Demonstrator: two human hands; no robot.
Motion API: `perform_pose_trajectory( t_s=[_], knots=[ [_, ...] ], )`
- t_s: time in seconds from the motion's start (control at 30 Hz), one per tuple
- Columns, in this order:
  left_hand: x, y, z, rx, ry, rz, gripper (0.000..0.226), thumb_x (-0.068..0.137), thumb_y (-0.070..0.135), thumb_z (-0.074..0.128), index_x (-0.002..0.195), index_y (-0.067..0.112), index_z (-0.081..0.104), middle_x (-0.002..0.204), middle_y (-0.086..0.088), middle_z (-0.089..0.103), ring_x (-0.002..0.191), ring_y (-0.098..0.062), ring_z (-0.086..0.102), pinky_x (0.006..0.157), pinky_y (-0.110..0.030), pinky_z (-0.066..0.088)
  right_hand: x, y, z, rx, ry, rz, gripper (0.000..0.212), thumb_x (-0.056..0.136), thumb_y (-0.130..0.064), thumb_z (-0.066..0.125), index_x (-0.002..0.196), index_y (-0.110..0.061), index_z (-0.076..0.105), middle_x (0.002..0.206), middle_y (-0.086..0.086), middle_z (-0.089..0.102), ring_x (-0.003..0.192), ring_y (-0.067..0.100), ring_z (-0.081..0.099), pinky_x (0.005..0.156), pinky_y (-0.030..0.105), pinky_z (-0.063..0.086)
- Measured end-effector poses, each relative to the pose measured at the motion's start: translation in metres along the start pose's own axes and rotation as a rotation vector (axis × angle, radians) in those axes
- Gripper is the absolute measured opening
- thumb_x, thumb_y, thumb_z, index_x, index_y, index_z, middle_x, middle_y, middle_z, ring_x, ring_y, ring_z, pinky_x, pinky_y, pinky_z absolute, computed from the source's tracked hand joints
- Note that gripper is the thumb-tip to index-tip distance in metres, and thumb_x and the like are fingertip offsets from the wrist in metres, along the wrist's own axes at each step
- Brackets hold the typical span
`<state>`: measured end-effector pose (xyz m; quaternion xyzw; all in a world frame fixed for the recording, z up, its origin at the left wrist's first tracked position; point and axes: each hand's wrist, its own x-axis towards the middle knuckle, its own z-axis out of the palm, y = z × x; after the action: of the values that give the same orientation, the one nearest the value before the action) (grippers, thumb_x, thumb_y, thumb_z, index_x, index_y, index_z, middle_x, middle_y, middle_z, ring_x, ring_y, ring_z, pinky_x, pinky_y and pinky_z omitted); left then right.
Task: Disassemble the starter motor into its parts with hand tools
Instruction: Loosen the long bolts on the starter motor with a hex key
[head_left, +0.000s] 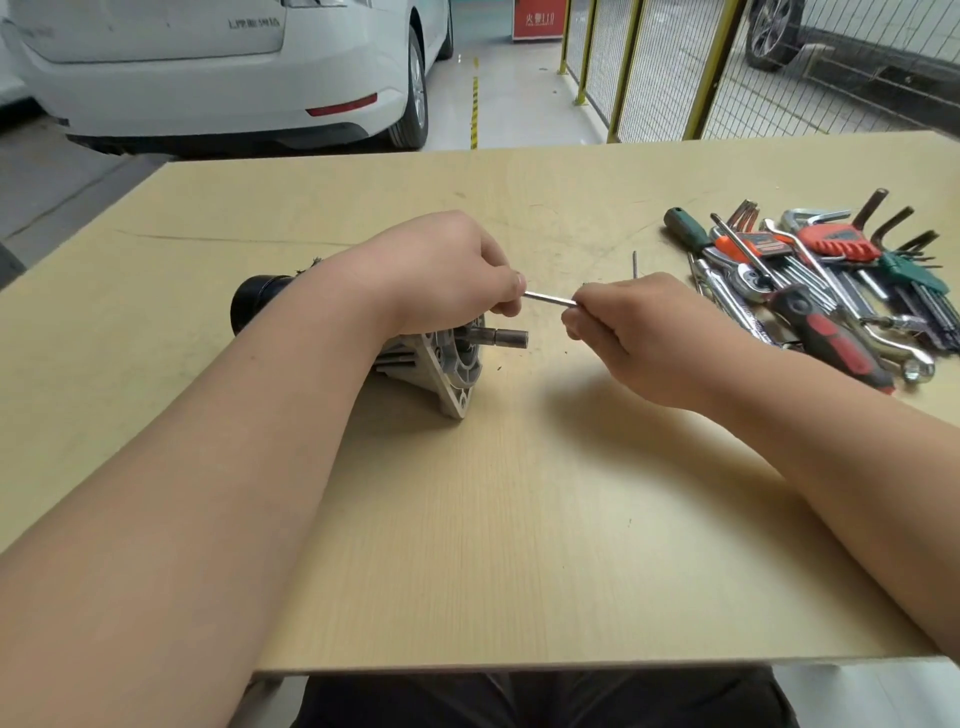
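The starter motor lies on its side on the wooden table, black rear end to the left, aluminium flange and shaft stub pointing right. My left hand is above the motor, its fingers curled and pinching the left end of a thin silver hex key. My right hand grips the key's right end in a closed fist. The short arm of the key sticks up behind my right hand. Much of the motor body is hidden by my left wrist.
A heap of hand tools lies at the right of the table: hex key sets in red and green holders, a ratchet, a green-handled screwdriver, a red-and-black handled tool. A white car and a yellow mesh fence stand beyond the table.
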<state>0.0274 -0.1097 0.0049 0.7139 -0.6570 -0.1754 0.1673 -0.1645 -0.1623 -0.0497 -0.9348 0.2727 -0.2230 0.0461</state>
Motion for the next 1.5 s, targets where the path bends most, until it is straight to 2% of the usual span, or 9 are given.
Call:
perform_pose_trajectory(
  t_s=[0.07,0.23,0.33,0.43,0.57,1.07,1.23,1.37,1.5],
  knots=[
    [-0.001,0.000,0.000,-0.001,0.006,0.000,0.027,0.090,0.043,0.055,0.072,0.033,0.073,0.047,0.014,0.052,0.048,-0.001,0.048,0.049,-0.023,0.032,0.004,0.004,0.000,-0.138,0.042,-0.109,0.028,0.095,-0.016,0.050,0.074,0.002,0.054,0.056,0.009,0.047,0.051,0.035,0.047,0.047,0.032,0.035],
    [-0.001,-0.002,-0.003,-0.036,0.004,0.017,0.026,0.091,0.040,0.055,0.072,0.030,0.071,0.038,0.022,0.048,0.040,0.005,0.045,0.036,-0.013,0.029,0.008,0.011,0.000,-0.161,0.176,-0.230,0.026,0.093,-0.019,0.051,0.086,0.000,0.067,0.068,0.011,0.062,0.059,0.032,0.057,0.056,0.033,0.046],
    [-0.001,-0.002,-0.002,-0.055,0.013,0.004,0.027,0.090,0.044,0.055,0.073,0.029,0.070,0.036,0.018,0.045,0.036,0.000,0.041,0.045,-0.022,0.031,0.007,0.011,0.002,0.392,0.087,0.199,0.032,0.091,-0.040,0.047,0.091,-0.013,0.065,0.067,-0.003,0.063,0.058,0.019,0.060,0.057,0.028,0.045],
    [-0.001,-0.003,-0.002,-0.064,0.021,0.000,0.027,0.090,0.043,0.056,0.072,0.029,0.070,0.034,0.018,0.043,0.034,0.000,0.040,0.047,-0.024,0.028,0.009,0.007,0.002,1.095,-0.146,0.598,0.045,0.097,-0.044,0.040,0.083,-0.009,0.065,0.058,0.004,0.057,0.045,0.020,0.050,0.047,0.027,0.041],
    [0.000,-0.002,-0.001,-0.056,0.014,0.006,0.023,0.089,0.042,0.058,0.072,0.031,0.070,0.038,0.018,0.047,0.039,0.002,0.044,0.048,-0.024,0.030,0.011,0.002,0.003,1.374,-0.216,0.642,0.049,0.099,-0.033,0.039,0.061,-0.017,0.064,0.049,0.001,0.044,0.041,0.017,0.040,0.041,0.021,0.035],
    [-0.003,0.000,-0.002,0.008,0.015,-0.002,0.021,0.088,0.042,0.059,0.074,0.033,0.073,0.070,0.010,0.062,0.066,-0.007,0.054,0.054,-0.024,0.035,0.002,-0.003,0.006,0.355,0.133,0.171,0.025,0.097,-0.022,0.045,0.079,-0.019,0.061,0.048,-0.010,0.049,0.047,0.008,0.046,0.049,0.020,0.036],
    [-0.005,0.000,-0.003,-0.034,0.031,-0.009,0.020,0.087,0.042,0.060,0.076,0.031,0.072,0.051,0.011,0.054,0.050,-0.006,0.047,0.050,-0.025,0.033,0.007,0.001,0.004,0.067,0.263,-0.039,0.023,0.094,-0.016,0.050,0.089,-0.001,0.067,0.062,0.005,0.060,0.054,0.022,0.051,0.053,0.028,0.037],
    [-0.007,0.000,-0.003,-0.078,0.031,-0.012,0.018,0.086,0.043,0.061,0.079,0.031,0.073,0.056,0.008,0.057,0.052,-0.009,0.049,0.051,-0.025,0.036,0.007,-0.001,-0.002,0.720,0.006,0.313,0.050,0.091,-0.051,0.034,0.084,-0.012,0.065,0.057,-0.003,0.056,0.052,0.017,0.051,0.054,0.028,0.044],
    [-0.003,-0.001,-0.002,-0.074,0.009,-0.013,0.014,0.085,0.040,0.064,0.078,0.031,0.071,0.044,0.018,0.054,0.042,0.003,0.048,0.048,-0.023,0.031,0.009,0.000,-0.002,1.256,-0.314,0.595,0.053,0.093,-0.047,0.036,0.064,-0.013,0.063,0.047,0.002,0.043,0.043,0.020,0.040,0.045,0.026,0.035]
  ],
)
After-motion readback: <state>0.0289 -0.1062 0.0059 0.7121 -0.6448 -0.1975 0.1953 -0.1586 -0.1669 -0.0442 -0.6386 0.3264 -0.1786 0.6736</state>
